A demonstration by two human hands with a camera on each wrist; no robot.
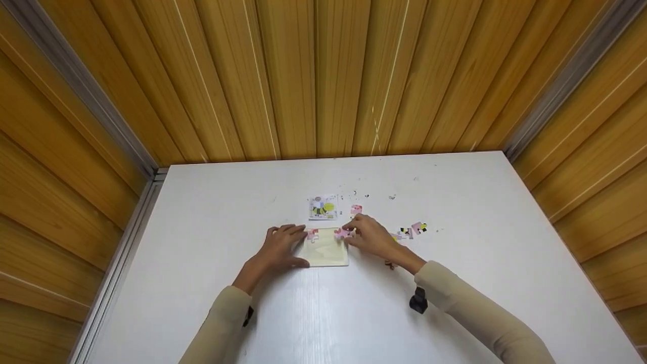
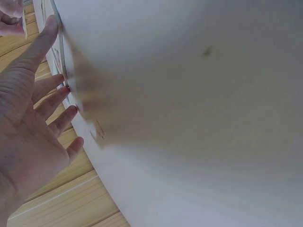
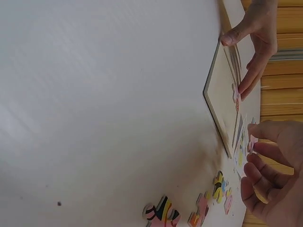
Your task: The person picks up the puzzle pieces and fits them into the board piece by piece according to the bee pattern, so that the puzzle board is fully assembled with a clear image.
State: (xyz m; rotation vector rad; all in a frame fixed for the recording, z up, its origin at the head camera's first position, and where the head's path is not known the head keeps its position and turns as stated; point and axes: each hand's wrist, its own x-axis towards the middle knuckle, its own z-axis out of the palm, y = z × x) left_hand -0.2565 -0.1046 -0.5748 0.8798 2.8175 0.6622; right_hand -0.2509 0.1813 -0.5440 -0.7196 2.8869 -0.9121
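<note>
Hands (image 1: 279,246) (image 1: 372,236) at tray (image 1: 327,254), right pinching puzzle piece (image 1: 341,233) (pink)

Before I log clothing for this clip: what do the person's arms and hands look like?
The left hand and right hand are bare, no rings showing. The left sleeve and right sleeve are plain beige, ending short of the hands. A blocky black device shows beside the right sleeve, a black sliver beside the left.

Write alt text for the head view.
A person's right hand has a pink puzzle piece in its grip at the upper right corner of a pale board; the left hand touches the board's left edge. Another pink piece lies in its upper left corner. A picture card lies beyond, loose pieces rightward, on the white table.
</note>
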